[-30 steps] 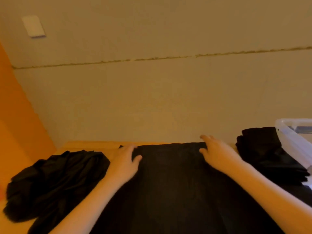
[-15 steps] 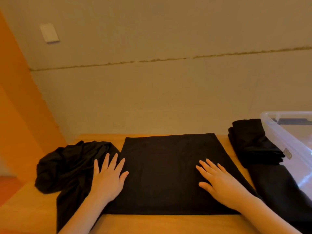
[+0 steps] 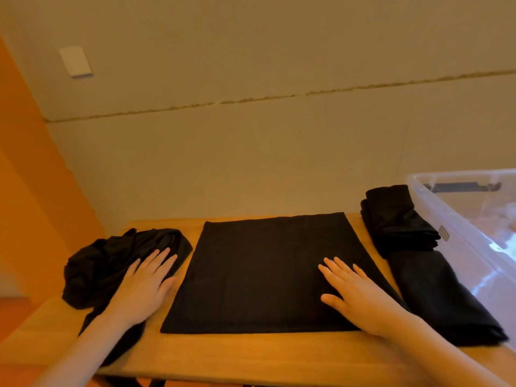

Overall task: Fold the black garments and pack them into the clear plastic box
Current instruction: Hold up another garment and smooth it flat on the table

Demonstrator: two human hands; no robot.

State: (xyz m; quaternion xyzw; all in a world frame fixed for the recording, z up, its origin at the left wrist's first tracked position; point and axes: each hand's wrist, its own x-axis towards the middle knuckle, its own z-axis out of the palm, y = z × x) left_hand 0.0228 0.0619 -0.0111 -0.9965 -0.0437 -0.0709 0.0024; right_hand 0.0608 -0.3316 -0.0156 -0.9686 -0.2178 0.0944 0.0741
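Black cloth lies in three places on the wooden table (image 3: 251, 356) in front of me. In the middle is the flat garment (image 3: 265, 269), folded into a neat rectangle, with its edges straight and its far edge close to the wall (image 3: 251, 163).

My right hand (image 3: 360, 297) rests on the near right part of this garment. The fingers are straight and a little spread, the palm is down, and it holds nothing. My left hand (image 3: 145, 286) lies flat too, with the fingers stretched out. Its fingertips are on the crumpled heap (image 3: 111, 263) at the left side of the table, and the thumb side is just beside the left edge of the flat garment. This hand also grips nothing.

The heap is not folded; part of it hangs over the near edge of the table under my left forearm.

At the right, the folded stack (image 3: 399, 222) lies on a longer dark piece (image 3: 438, 300), which reaches to the near edge of the table. Both are just beside the clear box (image 3: 460, 236), touching or nearly touching its wall; I cannot tell which. The box stands at the far right, open at the top. What is inside is not clear to me because of reflections.

On the wall, up at the left, there is a white switch plate (image 3: 76, 61).
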